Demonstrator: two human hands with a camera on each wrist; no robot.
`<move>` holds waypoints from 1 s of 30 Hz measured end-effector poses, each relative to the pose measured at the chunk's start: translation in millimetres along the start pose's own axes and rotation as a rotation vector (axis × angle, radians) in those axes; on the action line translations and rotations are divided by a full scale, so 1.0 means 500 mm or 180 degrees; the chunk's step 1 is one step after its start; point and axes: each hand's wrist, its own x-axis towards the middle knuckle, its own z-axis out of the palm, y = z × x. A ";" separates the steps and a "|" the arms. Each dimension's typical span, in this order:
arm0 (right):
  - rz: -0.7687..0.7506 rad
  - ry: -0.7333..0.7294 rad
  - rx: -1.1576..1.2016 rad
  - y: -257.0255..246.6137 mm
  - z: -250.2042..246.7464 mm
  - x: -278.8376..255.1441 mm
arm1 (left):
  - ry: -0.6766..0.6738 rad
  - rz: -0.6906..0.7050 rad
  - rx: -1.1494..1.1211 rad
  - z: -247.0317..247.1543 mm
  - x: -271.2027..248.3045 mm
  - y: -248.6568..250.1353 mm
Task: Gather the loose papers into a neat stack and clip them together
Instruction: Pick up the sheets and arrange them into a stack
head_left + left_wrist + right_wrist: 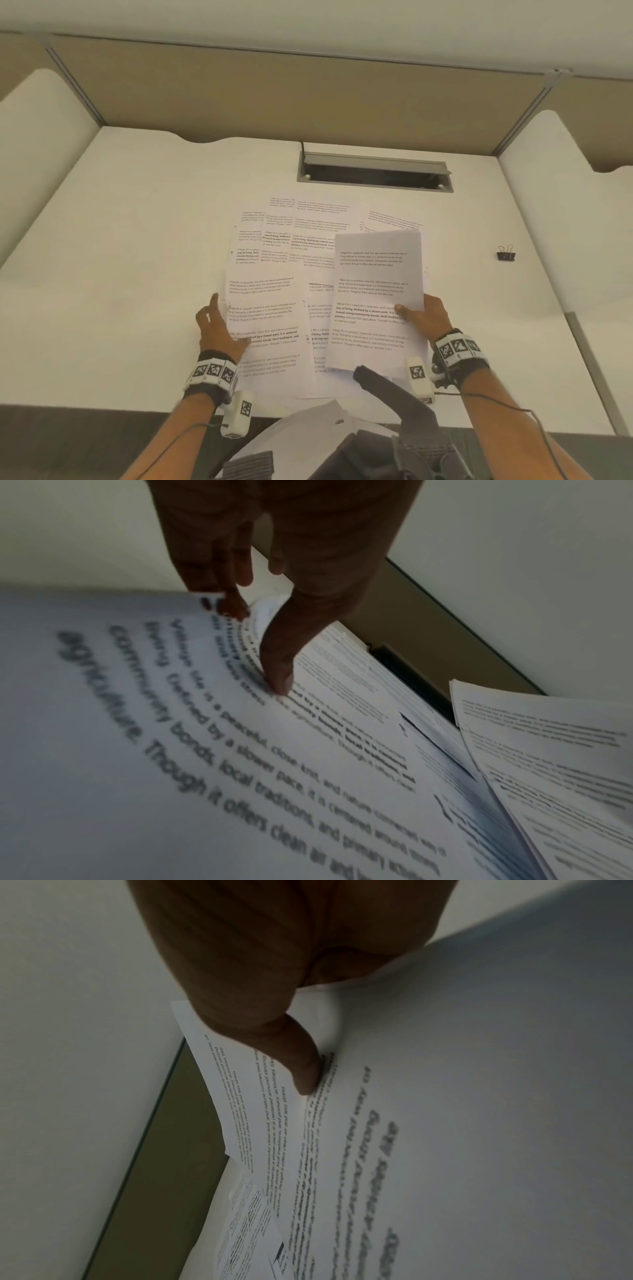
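- Papers (301, 240) with printed words lie spread out and overlapping on the white desk (137, 240), between the two hands and beyond their fingertips.
- One small bunch of sheets (376, 301) is lifted off the pile. The right hand (428, 317) holds it by its right edge, thumb on top and fingers hidden under it.
- In the right wrist view the thumb (304, 1069) presses down on the printed side.
- The left hand (219, 329) sits at the left edge of the pile. Its thumb rests on the top sheet, and its fingers point away along the edge.
- In the left wrist view the left hand's fingertips (236, 610) touch the edge of a sheet, and the thumb (281, 674) presses on the page. The picture is blurry.
- A black binder clip (506, 254) sits alone on the desk, well to the right of the right hand and farther away from the person.
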 end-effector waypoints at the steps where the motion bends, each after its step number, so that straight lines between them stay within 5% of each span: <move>1: 0.0008 0.0003 0.0000 0.002 -0.001 0.000 | 0.0005 -0.0004 -0.0095 -0.007 0.003 0.000; 13: -0.0008 0.0113 0.0035 0.008 -0.008 -0.002 | -0.0335 0.0203 -0.0569 -0.070 0.016 0.041; 22: -0.0068 0.0025 0.0254 -0.001 -0.007 -0.007 | -0.1215 0.0541 -0.2253 -0.112 0.005 0.177; 30: -0.0189 -0.0413 0.1127 -0.044 0.019 -0.031 | -0.1018 0.0616 -0.1643 -0.009 -0.007 0.258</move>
